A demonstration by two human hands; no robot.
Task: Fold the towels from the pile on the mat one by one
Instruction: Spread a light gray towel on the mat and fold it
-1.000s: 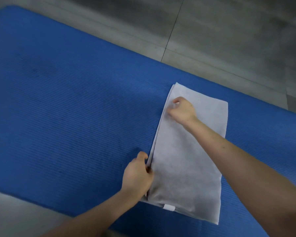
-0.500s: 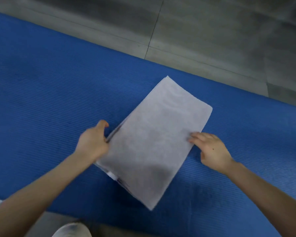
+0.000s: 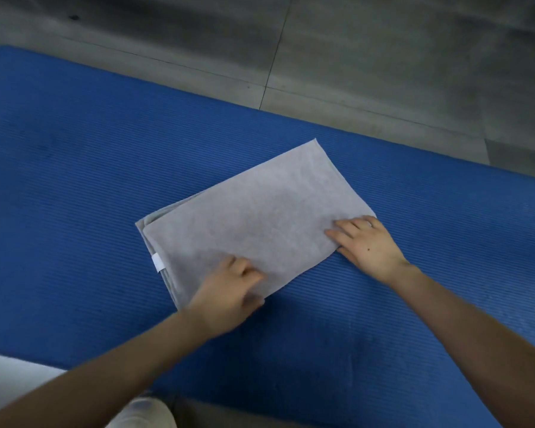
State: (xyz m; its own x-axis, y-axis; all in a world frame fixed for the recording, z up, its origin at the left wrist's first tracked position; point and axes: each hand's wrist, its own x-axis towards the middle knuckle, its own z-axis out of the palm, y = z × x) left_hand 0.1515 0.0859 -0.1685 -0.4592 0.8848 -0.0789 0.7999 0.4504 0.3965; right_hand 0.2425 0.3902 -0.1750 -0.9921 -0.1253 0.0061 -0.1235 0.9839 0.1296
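- Since half a second ago, the grey folded towel (image 3: 254,217) has swung further round on the blue mat (image 3: 74,168), so its long sides now run more across the view than away from it.
- Left hand (image 3: 229,288) has shifted from the towel's left edge to its near long edge, close to the nearest corner.
- Right hand (image 3: 368,242) has come in from just beside the towel and now lies on top of its right-hand corner.
- The right hand's fingers (image 3: 346,230) are stretched out straight and flat on the cloth, pressing rather than grasping.
- The left hand is motion-blurred; its fingers look bent over the towel's edge, but whether they pinch the cloth or only rest on it cannot be told.
- The towel lies flat near the middle of the mat, a neat rectangle set at a slant.
- Lower layers peek out along its left short edge.
- A small white label (image 3: 157,262) shows at that same left edge, near the front.
- Beyond the mat's far edge runs a grey tiled floor (image 3: 383,57) with dark joint lines.
- Both bare forearms reach in from the bottom of the view.
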